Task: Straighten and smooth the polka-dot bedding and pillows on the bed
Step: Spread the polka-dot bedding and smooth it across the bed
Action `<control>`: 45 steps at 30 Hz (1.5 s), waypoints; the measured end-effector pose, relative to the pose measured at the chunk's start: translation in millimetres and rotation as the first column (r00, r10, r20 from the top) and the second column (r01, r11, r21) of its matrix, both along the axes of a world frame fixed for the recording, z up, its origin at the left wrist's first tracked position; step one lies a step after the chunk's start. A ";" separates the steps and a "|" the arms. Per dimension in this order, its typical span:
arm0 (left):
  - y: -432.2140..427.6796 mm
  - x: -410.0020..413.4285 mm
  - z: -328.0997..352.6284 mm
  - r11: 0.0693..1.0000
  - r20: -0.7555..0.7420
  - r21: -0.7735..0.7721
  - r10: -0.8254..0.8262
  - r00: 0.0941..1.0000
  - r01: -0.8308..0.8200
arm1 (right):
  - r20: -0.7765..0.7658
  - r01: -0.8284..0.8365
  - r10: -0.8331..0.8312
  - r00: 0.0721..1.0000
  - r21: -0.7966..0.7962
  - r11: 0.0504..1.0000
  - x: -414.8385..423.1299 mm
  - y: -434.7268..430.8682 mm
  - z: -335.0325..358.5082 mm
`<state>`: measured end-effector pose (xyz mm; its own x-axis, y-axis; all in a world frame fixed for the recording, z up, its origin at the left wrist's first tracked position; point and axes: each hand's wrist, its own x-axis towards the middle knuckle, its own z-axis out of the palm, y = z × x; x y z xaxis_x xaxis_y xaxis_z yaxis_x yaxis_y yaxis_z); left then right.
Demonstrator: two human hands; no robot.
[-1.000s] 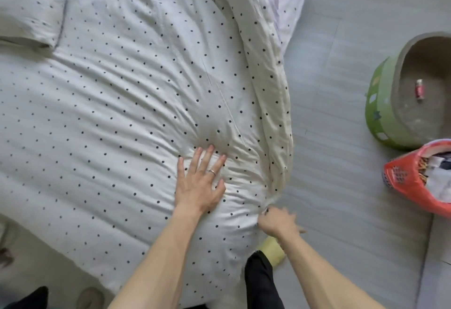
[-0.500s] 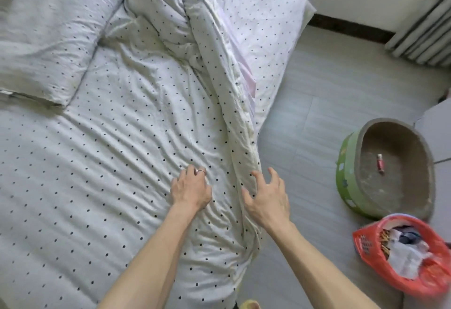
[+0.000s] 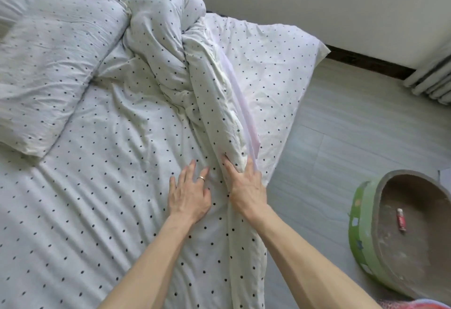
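Pressing flat on the polka-dot duvet [image 3: 117,186], my left hand [image 3: 189,196] lies open with fingers spread, a ring showing on one finger, while my right hand [image 3: 246,186] sits just beside it, fingers and thumb closed around the thick rolled edge of the duvet [image 3: 219,118] that runs along the bed's side. That roll climbs from my hands to a bunched heap [image 3: 161,28] near the head of the bed, next to the pillow [image 3: 48,69] at upper left; the fitted sheet [image 3: 268,71] lies bare beyond it, its corner hanging toward the floor [image 3: 353,125]. My worry is that tugging the roll outward while the left hand pins the fabric could just tighten the twist at the heap, or drag the whole cover off the side. The underside of the roll is hidden, so I cannot tell how many layers I am holding, and the pillow is cut off at the left edge. A green tub [image 3: 361,230] stands well apart on the floor.
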<state>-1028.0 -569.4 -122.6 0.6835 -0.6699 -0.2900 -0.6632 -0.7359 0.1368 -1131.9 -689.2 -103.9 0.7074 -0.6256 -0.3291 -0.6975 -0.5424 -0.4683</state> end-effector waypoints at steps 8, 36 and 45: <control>-52.5 -15.0 -50.8 0.975 0.029 -0.038 -0.217 0.976 0.218 | -0.020 0.629 -0.629 0.777 0.062 0.775 -124.1 -93.7 -73.7; -205.0 24.5 29.8 0.919 -0.240 0.370 0.235 0.942 -0.135 | -0.109 0.180 -0.156 0.982 0.273 0.945 -24.1 -213.6 2.0; -326.7 137.5 56.6 0.902 -0.171 -0.182 0.362 0.916 -0.390 | 0.037 0.066 -0.079 0.996 0.269 0.961 77.6 -324.8 14.0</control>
<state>-890.5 -896.1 -66.0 0.8622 -0.4250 -0.2755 -0.3083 -0.8720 0.3802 -1054.2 -1014.1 -90.0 0.6819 -0.5695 -0.4590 -0.7041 -0.3413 -0.6226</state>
